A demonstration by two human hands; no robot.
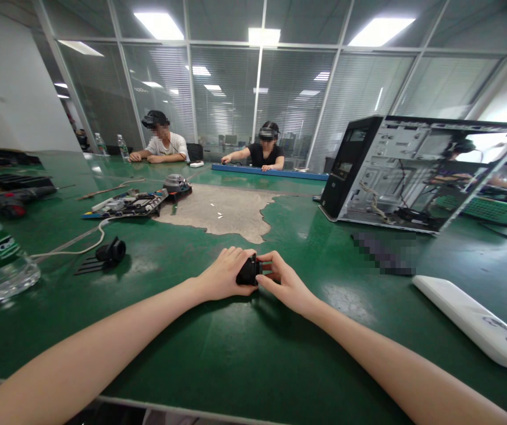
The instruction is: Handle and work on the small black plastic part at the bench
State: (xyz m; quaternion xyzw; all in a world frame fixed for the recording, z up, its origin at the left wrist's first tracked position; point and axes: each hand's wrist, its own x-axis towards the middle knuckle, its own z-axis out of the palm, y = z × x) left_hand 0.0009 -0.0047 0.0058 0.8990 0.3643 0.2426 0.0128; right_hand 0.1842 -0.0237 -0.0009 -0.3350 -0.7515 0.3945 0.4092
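Observation:
A small black part point(248, 271) is held just above the green table point(218, 348), in the middle of the head view. My left hand point(225, 274) is wrapped round its left side. From the right, the curved fingers and thumb of my right hand point(283, 282) pinch at its right end. To the left lies a black piece with a round end and several thin prongs point(111, 252). Beyond my hands the table coating is worn away in a pale, ragged patch point(222, 212).
An open computer case point(353, 171) stands at the right, with a white device point(470, 316) nearer me. A circuit board point(127, 203) and a water bottle point(0, 254) are at the left. Two people point(167, 144) sit across the table behind a blue bar point(271, 172).

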